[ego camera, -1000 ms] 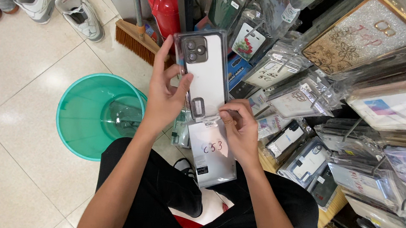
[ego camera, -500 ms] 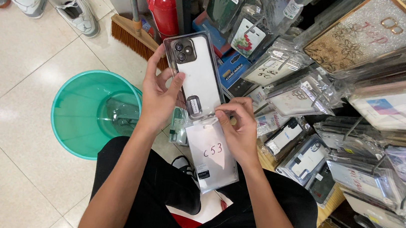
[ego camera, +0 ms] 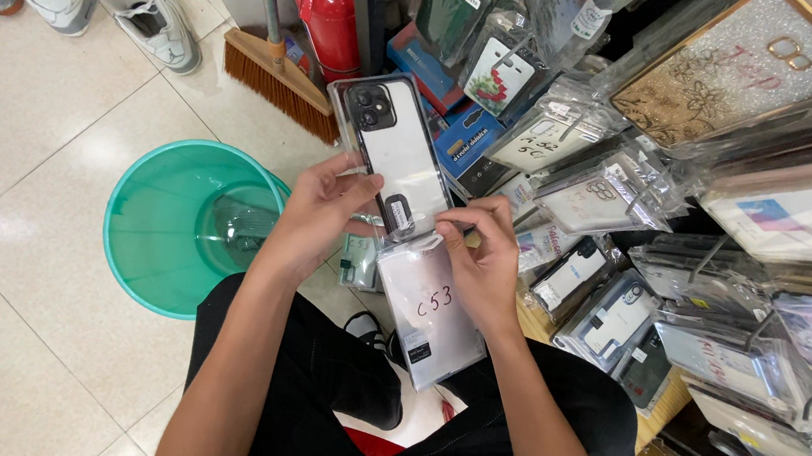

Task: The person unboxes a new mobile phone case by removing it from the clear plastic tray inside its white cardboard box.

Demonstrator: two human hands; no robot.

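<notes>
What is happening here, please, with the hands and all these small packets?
A seated person holds a clear phone case with a dark camera frame. The left hand grips its left edge. The right hand holds the mouth of a clear plastic sleeve, and the case's lower end sits at that opening. Racks of packaged phone cases hang to the right. A green bucket and a broom stand on the tiled floor.
</notes>
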